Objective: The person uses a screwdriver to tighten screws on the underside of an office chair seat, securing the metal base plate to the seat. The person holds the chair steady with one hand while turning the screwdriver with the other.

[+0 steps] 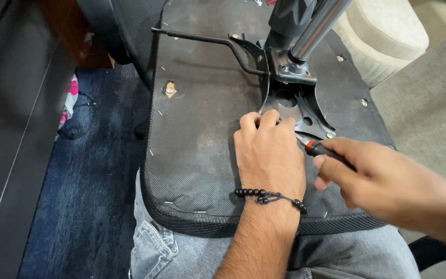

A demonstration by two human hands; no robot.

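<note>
I brace my left hand [269, 155], fingers curled, on the upturned chair seat [197, 155] beside its metal mounting plate [295, 106], my right hand [378, 178] gripping a screwdriver [316, 149], seemingly about to drive the plate's screw, which needs steady alignment.

Seat underside [202, 134]: matt black woven cloth, rough, stapled. Mounting plate [298, 106]: black painted metal, slight sheen. Gas column [318, 26]: polished chrome, glossy. Screwdriver [318, 150]: black-and-orange plastic grip. Bracelet [269, 196]: glossy black beads. Jeans [153, 248]: faded denim.

A home room: cream sofa [388, 36], blue carpet [94, 181].
</note>
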